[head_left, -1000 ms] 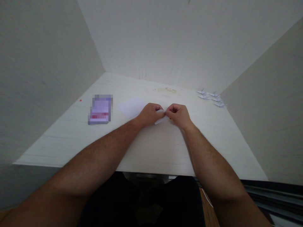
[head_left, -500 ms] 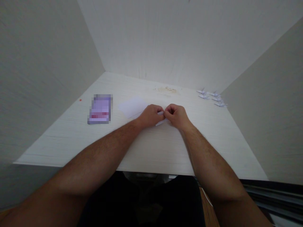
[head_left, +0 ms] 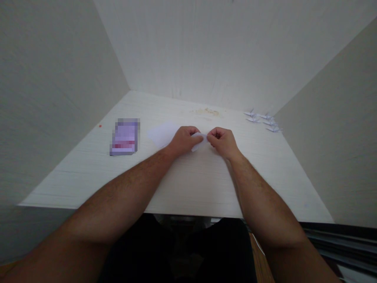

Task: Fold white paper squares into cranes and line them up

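Between my two hands is a small piece of folded white paper [head_left: 196,142]. My left hand [head_left: 186,140] pinches its left side, thumb on top. At its right tip, my right hand [head_left: 222,140] grips the paper between thumb and curled fingers. The finer folds are too small to make out, and my fingers cover part of them. White sheets of paper [head_left: 160,133] lie flat on the table just left of my left hand, partly hidden by it.
A blurred purple pack [head_left: 125,135] lies on the left of the white table [head_left: 191,188]. Several folded paper cranes [head_left: 269,122] stand at the back right. Walls [head_left: 188,59] enclose the table at the back and both sides. A brownish worn patch [head_left: 209,112] marks the back.
My hands have drawn slightly apart and moved a little away from me. The folded paper has turned, and more of it shows between them.
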### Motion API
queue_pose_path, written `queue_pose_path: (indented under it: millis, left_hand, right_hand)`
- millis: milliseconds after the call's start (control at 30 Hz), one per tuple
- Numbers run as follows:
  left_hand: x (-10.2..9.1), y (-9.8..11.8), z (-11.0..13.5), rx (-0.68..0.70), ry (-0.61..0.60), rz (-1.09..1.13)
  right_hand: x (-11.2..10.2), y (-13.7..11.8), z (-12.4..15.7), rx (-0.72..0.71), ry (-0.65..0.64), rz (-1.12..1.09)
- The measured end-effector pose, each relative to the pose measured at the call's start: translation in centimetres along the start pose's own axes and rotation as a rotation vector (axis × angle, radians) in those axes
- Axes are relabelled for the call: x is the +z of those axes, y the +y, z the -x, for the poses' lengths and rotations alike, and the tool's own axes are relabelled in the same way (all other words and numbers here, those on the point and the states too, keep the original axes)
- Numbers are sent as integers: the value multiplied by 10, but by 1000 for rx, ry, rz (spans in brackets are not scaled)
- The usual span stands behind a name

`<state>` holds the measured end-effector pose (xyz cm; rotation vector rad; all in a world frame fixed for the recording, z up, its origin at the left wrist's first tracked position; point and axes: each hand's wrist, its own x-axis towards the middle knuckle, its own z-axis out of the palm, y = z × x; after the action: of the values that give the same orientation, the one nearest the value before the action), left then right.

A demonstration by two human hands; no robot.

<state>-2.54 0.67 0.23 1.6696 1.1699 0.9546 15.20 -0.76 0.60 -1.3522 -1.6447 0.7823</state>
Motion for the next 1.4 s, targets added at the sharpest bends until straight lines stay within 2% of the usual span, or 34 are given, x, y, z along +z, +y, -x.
queue_pose_path:
  millis: [233, 467, 733, 867, 967, 1100, 1400]
  left_hand:
    - [3, 0, -1, 117, 18, -73]
    - [-2, -3, -3, 107, 14, -75]
    - [-6, -2, -5, 66, 67, -107]
    - [-8, 0, -5, -7, 144, 5]
    - [-8, 0, -5, -4, 137, 61]
    - [-5, -1, -3, 90, 74, -75]
    - [4, 8, 3, 190, 62, -269]
  right_hand:
    - [2, -1, 4, -119, -15, 185]
    - [-4, -2, 1, -103, -30, 153]
    - [-10, 3, -2, -58, -24, 130]
    - [-12, 4, -3, -53, 2, 116]
    - [-12, 3, -3, -55, 4, 110]
    - [-10, 2, -2, -64, 3, 108]
    - [-1, -2, 4, -161, -20, 232]
